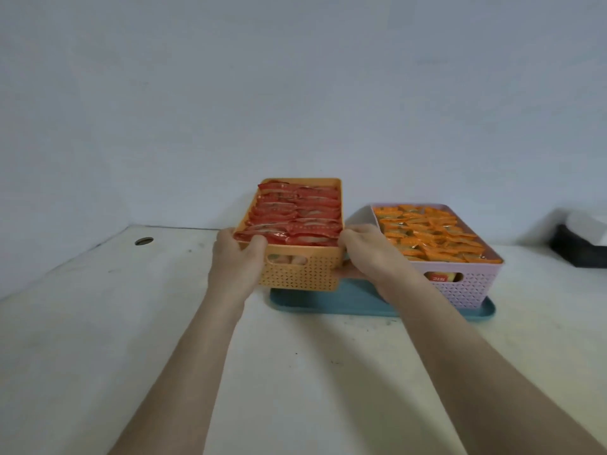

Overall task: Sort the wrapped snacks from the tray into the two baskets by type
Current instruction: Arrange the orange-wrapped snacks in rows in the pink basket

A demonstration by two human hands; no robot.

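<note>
Both bare arms stretch from the near edge toward the far side, and the forearms come closer together as they go. The left hand grips the near left corner of the orange basket, its thumb laid over the rim. The right hand grips the near right corner, with fingers curled on the rim and its back turned up.

Workroom: scuffed white table, plain wall

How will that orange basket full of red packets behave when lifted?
The orange basket is probably stiff: its lattice walls hold shape in the left hand and right hand. Likely heavyish: red packets fill it to the rim. Tilted, top ones might slide out.
</note>
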